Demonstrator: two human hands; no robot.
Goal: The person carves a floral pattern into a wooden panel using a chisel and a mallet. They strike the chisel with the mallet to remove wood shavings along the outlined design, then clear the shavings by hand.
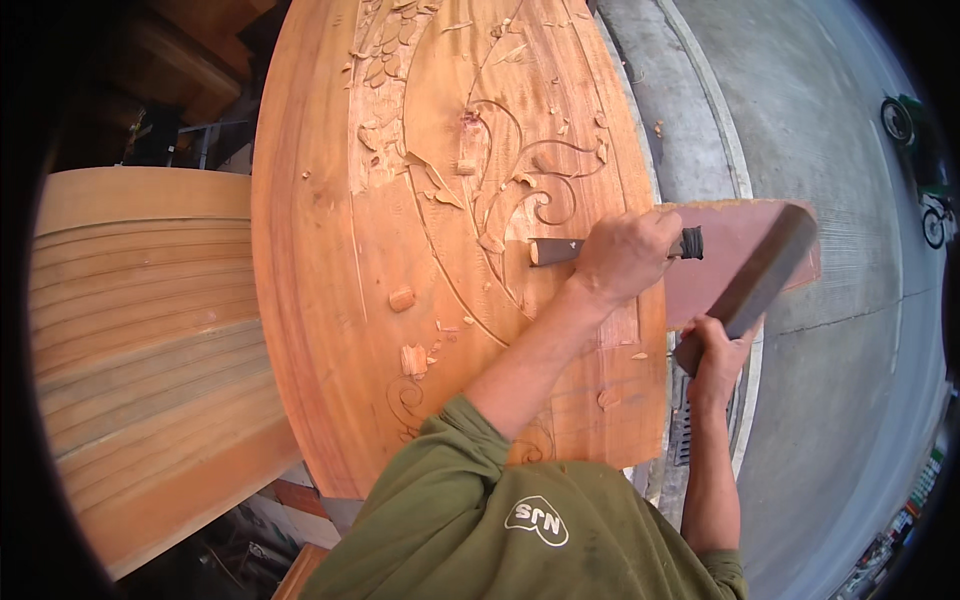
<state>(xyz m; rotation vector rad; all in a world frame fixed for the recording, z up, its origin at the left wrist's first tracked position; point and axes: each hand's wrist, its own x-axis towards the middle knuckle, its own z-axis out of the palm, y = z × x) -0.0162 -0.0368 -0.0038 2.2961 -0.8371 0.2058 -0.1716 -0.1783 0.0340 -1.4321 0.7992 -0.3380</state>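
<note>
A large orange-brown wooden panel (320,250) lies in front of me, carved with curling scroll lines and leaf shapes. My left hand (625,255) is closed around a chisel (556,252), holding it low over the panel's right part. Its dark flat blade points left, close to the carved lines, and black wrapping covers its other end. Whether the edge touches the wood I cannot tell. Off the panel's right edge, my right hand (722,358) grips a dark wooden mallet (765,270), a thick bar slanting up to the right, slightly blurred.
Wood chips (414,360) and shavings are scattered over the panel. A reddish board (700,285) juts out from under its right side. Stacked planks (150,330) stand at left. Grey concrete floor (830,180) spreads to the right, with wheels (897,121) at the far edge.
</note>
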